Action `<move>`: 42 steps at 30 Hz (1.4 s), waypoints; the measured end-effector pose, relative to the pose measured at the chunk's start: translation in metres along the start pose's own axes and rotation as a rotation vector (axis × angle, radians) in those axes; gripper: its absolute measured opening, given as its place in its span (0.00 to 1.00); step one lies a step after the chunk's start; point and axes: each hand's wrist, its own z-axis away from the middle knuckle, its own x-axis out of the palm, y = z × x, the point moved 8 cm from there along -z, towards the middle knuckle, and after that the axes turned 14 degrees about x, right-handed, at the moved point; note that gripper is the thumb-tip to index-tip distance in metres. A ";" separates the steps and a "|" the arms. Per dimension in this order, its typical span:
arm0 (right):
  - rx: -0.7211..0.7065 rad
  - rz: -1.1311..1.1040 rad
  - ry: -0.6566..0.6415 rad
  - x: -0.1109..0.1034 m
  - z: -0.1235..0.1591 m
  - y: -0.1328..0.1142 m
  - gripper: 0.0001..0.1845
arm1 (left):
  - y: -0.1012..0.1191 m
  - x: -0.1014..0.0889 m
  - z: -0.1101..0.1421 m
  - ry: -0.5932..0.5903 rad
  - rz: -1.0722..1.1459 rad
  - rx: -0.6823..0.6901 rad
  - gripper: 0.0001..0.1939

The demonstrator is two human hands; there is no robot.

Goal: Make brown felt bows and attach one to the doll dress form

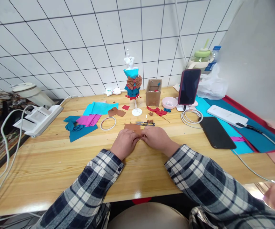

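Observation:
A small piece of brown fabric (132, 127) lies on the wooden table between my hands. My left hand (126, 142) is closed on its near edge, thumb and fingertips pressed together. Meeting it from the other side, my right hand (156, 139) pinches the same edge, so the fingertips nearly touch. Just beyond the fabric rest thread snips (146, 123), with brown scraps beside them. Further back, a white mini dress form (129, 61) wears a turquoise and dark teal outfit with a brown bow (134, 82).
Left are teal, magenta and turquoise cloths (101, 108) and a white ring (108, 123). A cardboard box (154, 93), pink bowl (169, 102) and propped phone (189, 86) stand behind. Right lie a black phone (217, 133), power bank (227, 115) and cables. A power strip (40, 120) sits far left.

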 end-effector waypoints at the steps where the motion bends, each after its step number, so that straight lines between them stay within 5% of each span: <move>1: -0.004 -0.002 0.004 0.000 0.000 0.000 0.15 | -0.001 0.001 0.000 0.000 0.003 -0.008 0.11; 42: 0.006 -0.067 0.000 -0.001 0.001 -0.001 0.16 | 0.004 -0.007 -0.001 0.033 0.022 -0.012 0.12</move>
